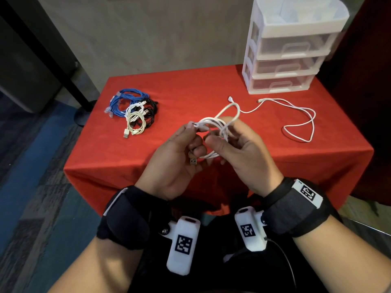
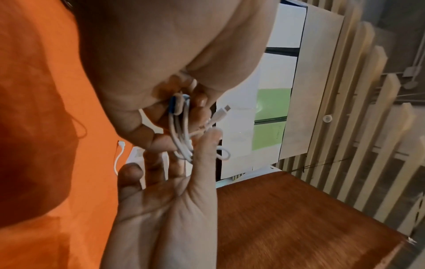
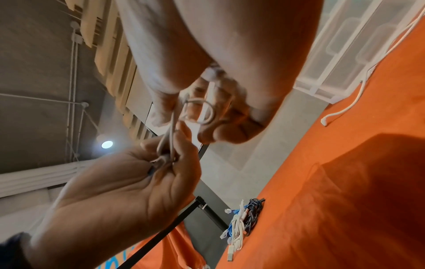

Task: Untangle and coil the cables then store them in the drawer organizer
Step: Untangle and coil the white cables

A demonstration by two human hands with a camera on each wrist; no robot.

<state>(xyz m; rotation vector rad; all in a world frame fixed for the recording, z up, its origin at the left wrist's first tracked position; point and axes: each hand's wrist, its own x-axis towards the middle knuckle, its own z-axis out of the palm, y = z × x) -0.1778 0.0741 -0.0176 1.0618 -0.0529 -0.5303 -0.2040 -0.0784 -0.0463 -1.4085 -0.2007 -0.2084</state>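
Note:
Both hands hold a half-coiled white cable [image 1: 213, 123] above the red table [image 1: 190, 92]. My left hand [image 1: 191, 136] pinches the loops at their left side, and a USB plug [image 1: 193, 160] hangs below its fingers. The loops pass round the curled fingers of my right hand [image 1: 222, 132]. The left wrist view shows the cable [image 2: 179, 134] bunched between the two hands. In the right wrist view a loop [image 3: 200, 111] lies against the right hand's fingers. The white drawer organizer [image 1: 289, 49] stands at the table's back right, its drawers closed.
A second white cable [image 1: 296, 115] lies loose on the cloth in front of the organizer. A pile of coiled blue, black and white cables [image 1: 133, 111] sits at the table's left. A black pole base [image 1: 82, 117] stands on the floor to the left.

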